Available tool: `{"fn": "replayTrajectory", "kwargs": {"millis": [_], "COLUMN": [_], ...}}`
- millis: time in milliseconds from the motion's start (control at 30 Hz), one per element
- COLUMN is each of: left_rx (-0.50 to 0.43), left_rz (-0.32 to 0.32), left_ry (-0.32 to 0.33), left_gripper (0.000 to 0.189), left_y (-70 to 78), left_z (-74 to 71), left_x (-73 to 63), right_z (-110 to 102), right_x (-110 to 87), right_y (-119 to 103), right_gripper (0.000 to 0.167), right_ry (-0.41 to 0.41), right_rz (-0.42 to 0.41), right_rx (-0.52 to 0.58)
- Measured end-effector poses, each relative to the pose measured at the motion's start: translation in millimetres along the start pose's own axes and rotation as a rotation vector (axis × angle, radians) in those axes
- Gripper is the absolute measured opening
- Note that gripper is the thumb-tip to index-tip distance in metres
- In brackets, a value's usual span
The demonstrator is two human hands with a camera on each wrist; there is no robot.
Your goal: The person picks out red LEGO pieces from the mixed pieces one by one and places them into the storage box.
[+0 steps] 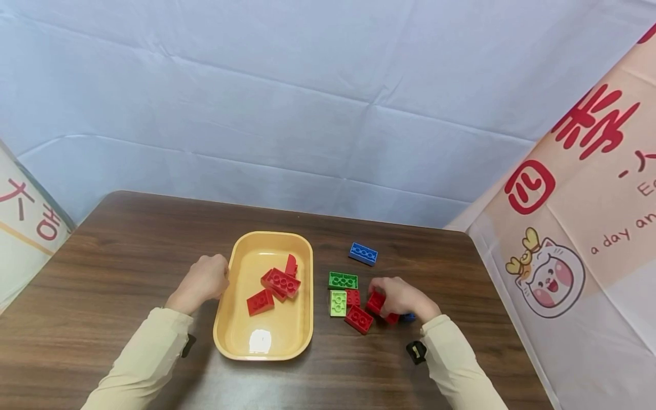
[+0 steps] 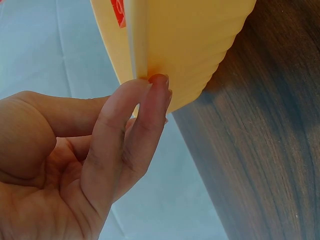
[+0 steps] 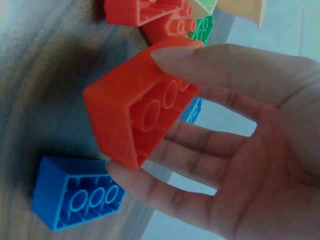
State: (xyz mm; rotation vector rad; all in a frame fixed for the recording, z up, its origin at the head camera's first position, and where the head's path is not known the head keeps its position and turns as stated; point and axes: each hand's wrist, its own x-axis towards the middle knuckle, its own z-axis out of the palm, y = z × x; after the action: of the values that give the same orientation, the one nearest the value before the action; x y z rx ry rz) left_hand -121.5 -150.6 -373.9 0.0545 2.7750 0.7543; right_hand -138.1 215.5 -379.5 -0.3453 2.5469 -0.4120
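Note:
My left hand (image 1: pixel 204 279) is at the left rim of a yellow tray (image 1: pixel 221 333). In the left wrist view, its fingertips pinch the tray's edge. Between thumb and fingers, my right hand (image 1: pixel 402 296) grips a red toy building brick (image 3: pixel 120 95), with its hollow underside facing the palm. Just beside those fingers, a blue brick (image 3: pixel 52 192) lies on the table, mostly covered by the hand in the head view. Left of the right hand are two more red bricks (image 1: pixel 359 319), a light green brick (image 1: pixel 337 303) and a green brick (image 1: pixel 343 280).
Several red bricks (image 1: pixel 283 283) lie inside the tray, some overlapping. Farther back on the brown wooden table (image 1: pixel 154 239) is another blue brick (image 1: pixel 363 254). A pale cloth (image 1: pixel 256 114) hangs behind the table, and a printed cloth (image 1: pixel 574 228) borders it on the right.

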Motion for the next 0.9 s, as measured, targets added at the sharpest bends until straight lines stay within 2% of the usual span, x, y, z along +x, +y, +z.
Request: {"fn": "replayTrajectory", "kwargs": {"millis": [500, 700, 900], "left_rx": [0.001, 0.003, 0.007], "left_rz": [0.005, 0.017, 0.002], "left_ry": [0.009, 0.014, 0.005], "left_gripper": [0.020, 0.020, 0.019], "left_y": [0.4, 0.4, 1.1], "left_z": [-0.7, -0.9, -1.3], "left_x": [-0.8, -0.8, -0.2], "right_z": [-12, -16, -22], "right_x": [1.6, 3.3, 4.6], "right_y": [-5, -8, -13], "right_gripper": [0.047, 0.046, 0.046], "right_ry": [-0.004, 0.000, -0.015], "right_rz": [0.025, 0.009, -0.001], "right_rx": [0.002, -0.029, -0.039]}}
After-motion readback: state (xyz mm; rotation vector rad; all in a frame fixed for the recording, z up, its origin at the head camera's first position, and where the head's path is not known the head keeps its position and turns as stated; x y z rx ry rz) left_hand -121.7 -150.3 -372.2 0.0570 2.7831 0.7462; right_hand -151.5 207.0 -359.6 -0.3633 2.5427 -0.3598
